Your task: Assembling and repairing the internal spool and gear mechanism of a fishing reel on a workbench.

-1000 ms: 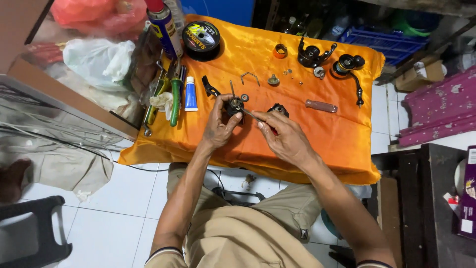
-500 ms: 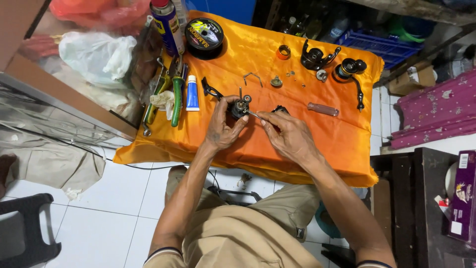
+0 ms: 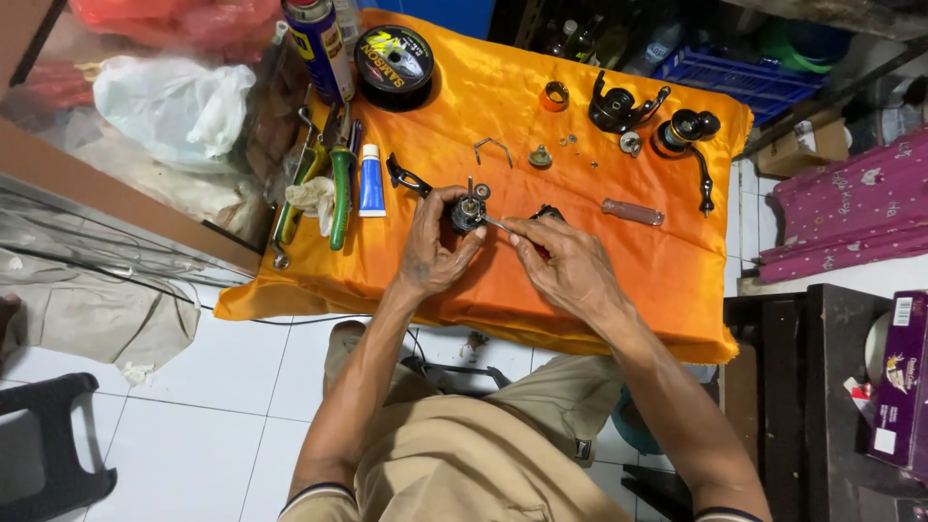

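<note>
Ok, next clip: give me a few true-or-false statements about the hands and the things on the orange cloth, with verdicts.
1. The left hand holds a small black metal reel body. True.
2. The right hand rests flat on the floor. False: it is over the orange cloth, pinching a thin tool against the reel body.
3. A white tube with a blue cap lies left of the hands. True.
4. The round black line spool sits at the cloth's near edge. False: it is at the far edge.

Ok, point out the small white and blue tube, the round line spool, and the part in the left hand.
white and blue tube (image 3: pixel 371 181), head view, mid-body.
line spool (image 3: pixel 393 62), head view, top face.
small dark part (image 3: pixel 467 214), head view, its body.
</note>
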